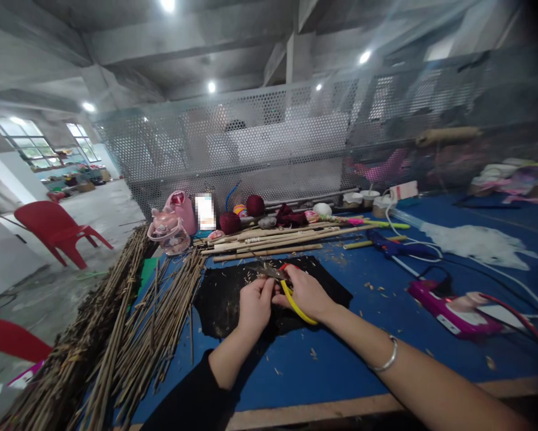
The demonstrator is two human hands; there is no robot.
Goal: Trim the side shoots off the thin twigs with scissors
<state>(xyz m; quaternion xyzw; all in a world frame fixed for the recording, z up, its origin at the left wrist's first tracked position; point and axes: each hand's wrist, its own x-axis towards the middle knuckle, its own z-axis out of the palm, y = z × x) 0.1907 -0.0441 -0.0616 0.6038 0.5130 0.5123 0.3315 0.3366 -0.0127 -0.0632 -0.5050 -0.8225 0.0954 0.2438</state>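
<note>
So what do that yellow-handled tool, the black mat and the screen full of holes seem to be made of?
The yellow-handled tool: a greyish metal head with a slight shine; smooth, bright grips, probably plastic or rubber. The black mat: dull, with irregular edges, so perhaps fabric or soft leather. The screen: likely grey sheet metal, given its regular punched holes.

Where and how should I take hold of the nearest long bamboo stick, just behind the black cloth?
Pinch the bamboo stick near mid-length, coming from above and the black cloth side. It is slim and lies crosswise, with other sticks close behind, so its near side looks easier to reach.
</note>
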